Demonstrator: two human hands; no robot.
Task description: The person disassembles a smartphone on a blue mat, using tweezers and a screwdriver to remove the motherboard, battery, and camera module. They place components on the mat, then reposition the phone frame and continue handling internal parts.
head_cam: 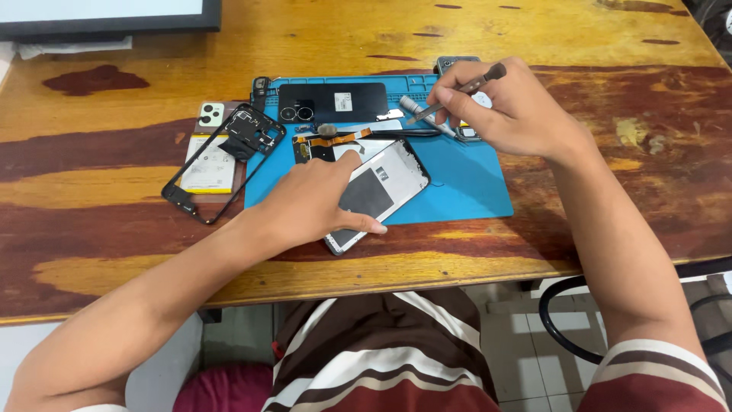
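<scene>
At the left of the picture a thin black phone frame (221,164) lies on the wooden bench (114,252), partly over a flat white battery (207,166). The frame looks light and bendy, so it is best lifted by its long sides. Next comes the blue mat (473,187), in the middle of the picture. It is flat, more a pad than a box, and small phone parts lie on it. At its top edge rests a black back cover (335,101) with two round camera holes. Below that, the left hand (309,202) lies on the open phone (377,187), with the first finger pressed near the top of the phone and the thumb laid along its lower side; its grip is flat and loose, pressing down but not closed round anything. The phone sits in the middle, half on the mat and half on the bare bench. It looks thin, stiff and easy to crack, with a soft orange strip (339,140) at its top end that could tear, so hold it by the edges. At the upper right, the right hand (507,103) pinches a thin tool (457,93) like a pencil, its tip aimed down and left, with the grip closed tight on it. A grey tube (423,114) lies just under it.
</scene>
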